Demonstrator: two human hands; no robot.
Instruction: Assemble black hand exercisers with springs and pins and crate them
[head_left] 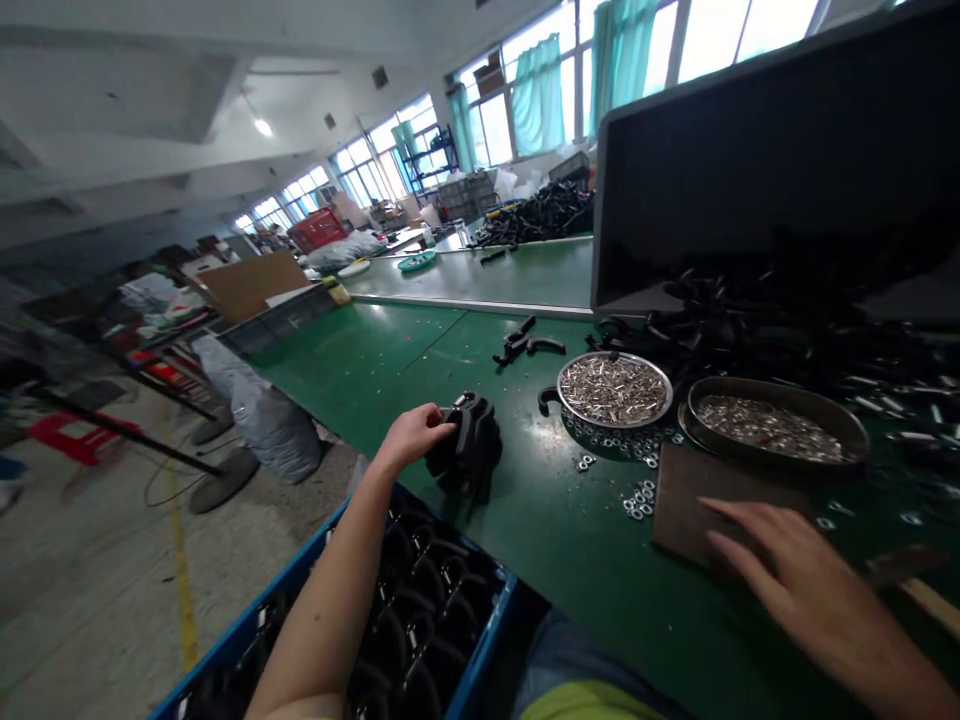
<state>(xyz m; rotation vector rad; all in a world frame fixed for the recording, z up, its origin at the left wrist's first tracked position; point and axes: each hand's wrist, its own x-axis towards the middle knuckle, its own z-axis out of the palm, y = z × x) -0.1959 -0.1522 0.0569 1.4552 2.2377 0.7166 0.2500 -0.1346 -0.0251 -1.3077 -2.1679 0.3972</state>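
Observation:
My left hand [414, 437] is closed on the near side of a small stack of black curved plastic parts [476, 440] standing on the green table. Its thumb lies on top of the stack, and the other fingers are partly hidden behind it. Over a flat brown board [682, 500] hovers my right hand [787, 560], slightly blurred, its fingers stretched out and nothing in them. A hammer-like tool with a wooden handle [930, 605] lies to the right of that hand. Small metal nuts [639, 500] are scattered beside the board.
A round plate of metal pins [615, 390] and a dark pan of small metal pieces [769, 425] stand behind the board. Loose black parts [525, 342] lie farther back. A large black screen [780, 170] rises at right. Below the table edge, a blue crate [480, 640] holds several black parts.

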